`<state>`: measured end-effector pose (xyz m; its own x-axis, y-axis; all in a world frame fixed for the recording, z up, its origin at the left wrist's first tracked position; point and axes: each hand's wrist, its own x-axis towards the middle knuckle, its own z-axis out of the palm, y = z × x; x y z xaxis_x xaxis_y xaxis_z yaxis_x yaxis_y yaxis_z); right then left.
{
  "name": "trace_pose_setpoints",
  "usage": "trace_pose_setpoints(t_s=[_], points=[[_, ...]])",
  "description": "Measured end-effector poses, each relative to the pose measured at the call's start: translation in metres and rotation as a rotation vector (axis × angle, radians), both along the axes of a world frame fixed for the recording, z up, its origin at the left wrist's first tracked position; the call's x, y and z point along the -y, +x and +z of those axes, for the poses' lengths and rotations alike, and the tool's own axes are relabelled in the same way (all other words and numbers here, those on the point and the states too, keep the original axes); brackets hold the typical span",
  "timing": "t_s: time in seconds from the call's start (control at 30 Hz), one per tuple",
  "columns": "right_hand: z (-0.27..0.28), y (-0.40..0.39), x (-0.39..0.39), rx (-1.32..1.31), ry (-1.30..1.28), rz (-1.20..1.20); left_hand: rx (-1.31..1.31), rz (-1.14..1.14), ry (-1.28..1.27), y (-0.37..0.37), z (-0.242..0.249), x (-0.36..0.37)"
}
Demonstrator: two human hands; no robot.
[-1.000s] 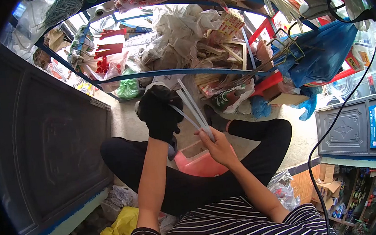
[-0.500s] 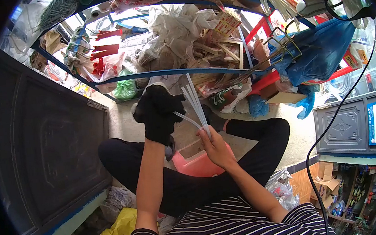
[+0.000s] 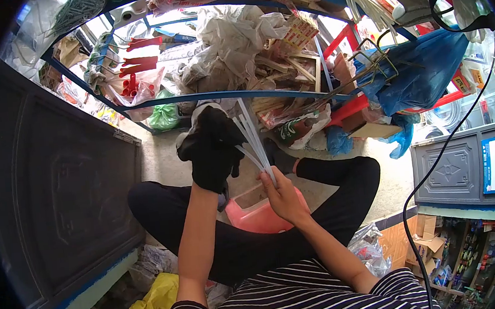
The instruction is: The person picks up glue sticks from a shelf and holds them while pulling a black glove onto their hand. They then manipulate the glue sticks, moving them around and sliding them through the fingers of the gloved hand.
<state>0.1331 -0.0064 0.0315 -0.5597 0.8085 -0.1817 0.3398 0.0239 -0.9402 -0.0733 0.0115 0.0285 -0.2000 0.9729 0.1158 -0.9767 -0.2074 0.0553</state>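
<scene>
My right hand [image 3: 286, 197] is closed around the lower ends of several thin, translucent white plastic sticks [image 3: 252, 131], which fan upward in front of me. On my left hand [image 3: 211, 146] is a black glove with a pale grey patch. Its fingers are bent together at the left side of the bundle, around the end of one stick that splays out lower than the others. The glove hides part of that stick and the exact grip. Below both hands, between my legs, is a pink plastic stool [image 3: 259, 217].
A blue-framed shelf [image 3: 207, 97] ahead holds plastic bags, wood strips and red parts. Blue plastic sheeting [image 3: 422, 68] and bent metal rods hang at right. A dark panelled door [image 3: 75, 199] stands at left. A black cable [image 3: 437, 164] runs down the right side.
My gloved left hand has turned and come closer to the bundle, its fingers now against the sticks. The right hand has barely moved and still holds them.
</scene>
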Motion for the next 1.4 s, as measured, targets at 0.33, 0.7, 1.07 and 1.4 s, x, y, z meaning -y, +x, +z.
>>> trace_pose_setpoints(t_s=[0.33, 0.7, 1.07, 1.4], points=[[-0.006, -0.003, 0.007, 0.006, 0.015, -0.029, -0.301, 0.114, -0.261, 0.009, 0.012, 0.005], [-0.011, -0.020, 0.022, -0.021, -0.004, -0.047, -0.342, 0.202, -0.589, 0.009, -0.023, -0.009], [-0.006, -0.023, 0.017, -0.066, -0.043, -0.064, -0.147, 0.112, -0.547, 0.020, -0.027, -0.017], [0.004, -0.024, 0.021, -0.015, -0.014, -0.017, -0.122, 0.020, -0.501, 0.006, -0.040, -0.007]])
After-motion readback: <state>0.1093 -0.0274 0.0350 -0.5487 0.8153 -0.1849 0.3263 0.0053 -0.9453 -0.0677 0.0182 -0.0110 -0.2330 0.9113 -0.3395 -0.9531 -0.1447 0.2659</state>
